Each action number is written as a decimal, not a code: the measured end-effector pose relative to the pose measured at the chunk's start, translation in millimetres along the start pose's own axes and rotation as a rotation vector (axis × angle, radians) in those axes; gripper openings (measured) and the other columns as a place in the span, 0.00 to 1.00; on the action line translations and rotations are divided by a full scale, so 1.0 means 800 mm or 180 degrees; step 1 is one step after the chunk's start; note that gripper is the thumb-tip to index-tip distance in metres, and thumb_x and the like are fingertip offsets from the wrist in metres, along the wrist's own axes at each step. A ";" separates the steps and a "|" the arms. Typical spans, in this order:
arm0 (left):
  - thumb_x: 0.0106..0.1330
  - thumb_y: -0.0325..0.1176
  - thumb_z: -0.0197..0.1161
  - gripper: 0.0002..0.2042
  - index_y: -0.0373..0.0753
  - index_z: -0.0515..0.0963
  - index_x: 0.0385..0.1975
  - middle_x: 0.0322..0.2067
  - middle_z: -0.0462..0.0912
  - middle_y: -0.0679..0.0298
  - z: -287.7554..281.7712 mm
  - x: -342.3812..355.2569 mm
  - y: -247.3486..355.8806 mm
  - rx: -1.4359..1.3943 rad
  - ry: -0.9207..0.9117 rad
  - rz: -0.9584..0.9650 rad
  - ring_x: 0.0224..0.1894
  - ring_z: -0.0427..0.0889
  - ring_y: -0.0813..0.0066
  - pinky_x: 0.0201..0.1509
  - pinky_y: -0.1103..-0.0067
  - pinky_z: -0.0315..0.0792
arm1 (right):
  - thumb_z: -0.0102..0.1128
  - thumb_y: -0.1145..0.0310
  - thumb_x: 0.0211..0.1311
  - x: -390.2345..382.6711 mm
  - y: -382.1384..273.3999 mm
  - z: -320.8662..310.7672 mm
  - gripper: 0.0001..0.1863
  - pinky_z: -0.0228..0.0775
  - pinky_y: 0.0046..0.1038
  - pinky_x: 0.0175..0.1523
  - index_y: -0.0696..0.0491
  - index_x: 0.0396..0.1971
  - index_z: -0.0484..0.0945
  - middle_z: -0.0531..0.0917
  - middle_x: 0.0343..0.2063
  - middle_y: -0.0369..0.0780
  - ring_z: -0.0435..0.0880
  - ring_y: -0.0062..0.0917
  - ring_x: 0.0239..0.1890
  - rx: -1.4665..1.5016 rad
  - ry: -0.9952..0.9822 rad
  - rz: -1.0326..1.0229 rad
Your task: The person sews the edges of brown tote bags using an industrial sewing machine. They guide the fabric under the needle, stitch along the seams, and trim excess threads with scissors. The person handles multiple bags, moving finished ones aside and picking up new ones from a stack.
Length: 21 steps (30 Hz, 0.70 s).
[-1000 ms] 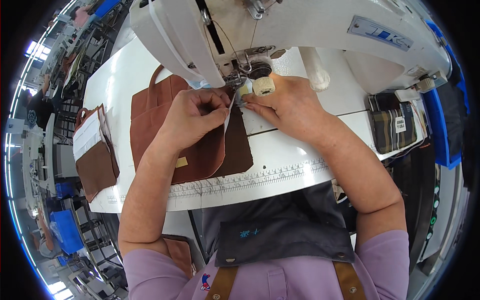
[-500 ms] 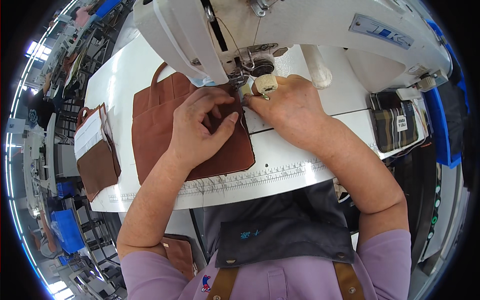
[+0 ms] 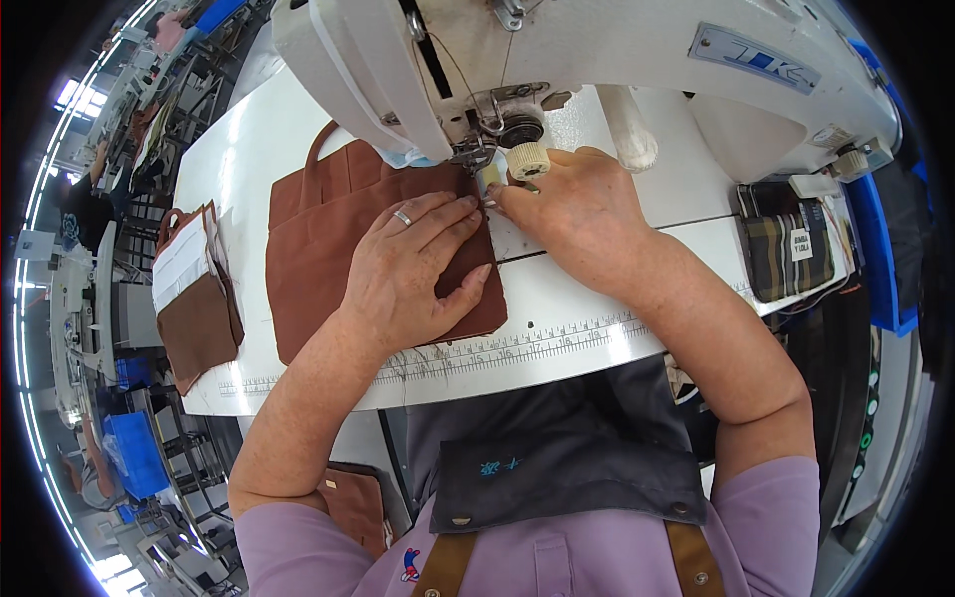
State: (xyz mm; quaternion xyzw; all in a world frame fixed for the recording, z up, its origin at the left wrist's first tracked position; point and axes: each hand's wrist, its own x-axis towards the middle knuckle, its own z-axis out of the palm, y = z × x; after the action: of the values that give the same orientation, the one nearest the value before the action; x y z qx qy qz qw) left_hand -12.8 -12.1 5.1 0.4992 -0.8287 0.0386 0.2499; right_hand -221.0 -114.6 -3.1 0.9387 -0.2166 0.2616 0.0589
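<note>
A reddish-brown bag panel with a handle loop (image 3: 316,244) lies on the white table, its right edge by the needle area of a white sewing machine (image 3: 617,50). My left hand (image 3: 410,267), with a ring on one finger, rests flat on the panel, fingers stretched toward that edge. Close to the needle, my right hand (image 3: 587,214) is bent with thumb and forefinger drawn together at the panel's edge. Whatever they pinch is too small to make out, and a cream knob (image 3: 528,161) partly covers the fingers.
Another brown bag piece with white sheets (image 3: 199,308) lies at the table's left end. A striped dark pouch (image 3: 791,249) is on the right, beside a blue bin (image 3: 885,259). A ruler strip (image 3: 537,343) runs along the near edge. Other people and machines are far left.
My left hand has flattened from a curled pose, its fingers now spread down on the panel. The panel has shifted very slightly; my right hand stays nearly in place.
</note>
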 end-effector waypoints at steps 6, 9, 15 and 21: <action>0.54 0.35 0.74 0.21 0.32 0.84 0.48 0.53 0.85 0.55 0.000 -0.001 0.001 -0.0041 0.0009 -0.0051 0.57 0.83 0.55 0.59 0.65 0.79 | 0.69 0.66 0.55 -0.005 0.003 -0.008 0.09 0.77 0.33 0.32 0.47 0.37 0.85 0.80 0.31 0.34 0.84 0.29 0.30 0.0422 0.0270 0.0497; 0.55 0.34 0.74 0.21 0.33 0.84 0.49 0.52 0.85 0.55 0.001 -0.004 0.002 -0.0124 0.0016 -0.0168 0.56 0.85 0.55 0.59 0.65 0.80 | 0.71 0.66 0.53 -0.009 0.004 -0.011 0.13 0.76 0.35 0.32 0.45 0.41 0.86 0.80 0.31 0.34 0.84 0.31 0.28 0.0693 -0.0011 0.0369; 0.55 0.33 0.74 0.20 0.33 0.84 0.48 0.51 0.85 0.55 0.002 -0.004 0.003 -0.0187 0.0057 -0.0225 0.55 0.86 0.55 0.62 0.64 0.81 | 0.71 0.68 0.51 -0.008 0.002 -0.005 0.15 0.77 0.38 0.33 0.44 0.42 0.89 0.81 0.32 0.34 0.84 0.33 0.27 0.0817 -0.0258 0.0120; 0.55 0.32 0.73 0.20 0.31 0.83 0.48 0.51 0.85 0.54 0.008 0.000 -0.011 -0.0188 0.0168 -0.0166 0.55 0.86 0.55 0.64 0.64 0.80 | 0.71 0.68 0.52 -0.005 -0.001 -0.001 0.21 0.77 0.37 0.35 0.44 0.50 0.86 0.81 0.33 0.35 0.84 0.33 0.29 0.0600 -0.0351 0.0165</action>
State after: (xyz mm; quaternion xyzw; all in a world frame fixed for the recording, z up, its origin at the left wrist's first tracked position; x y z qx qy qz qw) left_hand -7.4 -18.3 -2.2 0.5119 -0.8093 0.0208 0.2872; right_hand -224.2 -112.0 -4.1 0.9471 -0.2181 0.2302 -0.0484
